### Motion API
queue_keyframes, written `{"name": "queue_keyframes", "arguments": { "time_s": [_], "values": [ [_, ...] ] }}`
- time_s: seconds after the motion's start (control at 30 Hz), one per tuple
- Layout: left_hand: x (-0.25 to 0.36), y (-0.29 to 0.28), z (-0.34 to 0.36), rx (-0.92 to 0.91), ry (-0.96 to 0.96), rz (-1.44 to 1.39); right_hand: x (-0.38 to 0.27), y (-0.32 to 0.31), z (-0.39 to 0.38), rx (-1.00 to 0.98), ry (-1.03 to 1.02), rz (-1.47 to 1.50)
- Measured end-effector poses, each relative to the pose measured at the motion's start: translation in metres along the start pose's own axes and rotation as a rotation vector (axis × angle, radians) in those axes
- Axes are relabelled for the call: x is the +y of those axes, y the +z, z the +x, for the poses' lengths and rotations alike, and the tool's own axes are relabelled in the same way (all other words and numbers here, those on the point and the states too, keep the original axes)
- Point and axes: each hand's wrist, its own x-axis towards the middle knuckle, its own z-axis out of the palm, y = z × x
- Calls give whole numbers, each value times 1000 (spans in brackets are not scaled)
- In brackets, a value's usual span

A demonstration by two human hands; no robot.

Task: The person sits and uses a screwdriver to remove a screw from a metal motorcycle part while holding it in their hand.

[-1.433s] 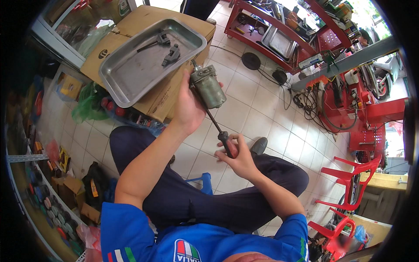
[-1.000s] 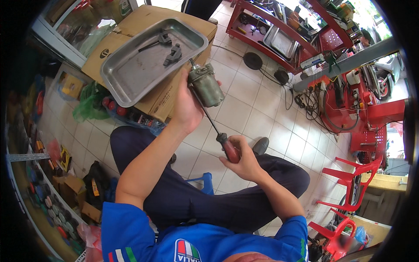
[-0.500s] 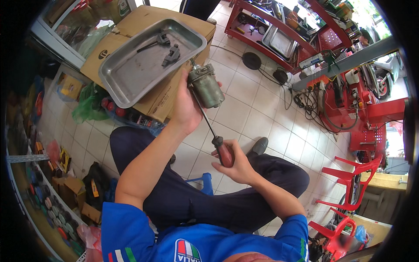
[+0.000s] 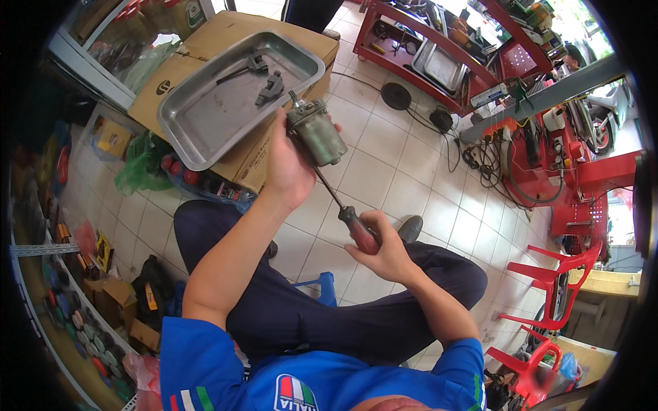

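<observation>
My left hand (image 4: 290, 164) is closed round a worn grey-green cylindrical motor (image 4: 319, 135) with a short shaft at its upper end. In my right hand (image 4: 387, 246) is a screwdriver (image 4: 359, 229) with a red and black handle. Its long metal shank runs up to the motor's left side, where the tip is hidden behind the motor and my left hand. Just beyond my left hand lies a shallow metal tray (image 4: 199, 140), with two dark metal parts (image 4: 271, 88) inside.
The tray rests on a cardboard box (image 4: 152, 92). A green plastic bag (image 4: 140, 164) lies left of the box. At the far right stand a red tool trolley (image 4: 411, 41) and loose black cables (image 4: 483, 164). Red plastic chairs (image 4: 558, 281) are at the right, a blue stool (image 4: 322, 288) between my legs.
The motor has shifted slightly left and tilted with my left hand. My right hand and the screwdriver handle have moved a little to the right, so the shank slants more.
</observation>
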Motion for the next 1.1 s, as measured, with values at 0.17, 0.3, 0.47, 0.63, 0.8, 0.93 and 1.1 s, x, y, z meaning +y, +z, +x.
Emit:
{"name": "queue_keyframes", "arguments": {
  "time_s": [0.17,0.3,0.47,0.63,0.8,0.93,1.1],
  "values": [
    [-1,4,-3,-2,-47,-26,-18,0,6,-253,523,281],
    [-4,-2,-2,-7,-37,-1,-17,-4,-1,-339,366,33],
    [4,1,0,21,16,8,-11,-3,0,20,96,-191],
    [1,0,1,20,-17,-14,-7,3,2,23,183,-106],
    [-1,-2,-1,48,-2,25,-26,-18,3,-154,178,-163],
    [10,3,0,64,18,-83,-25,-31,-2,-107,152,-103],
    [12,5,-4,61,39,30,-25,-30,0,-1,208,-35]
  ]
}}
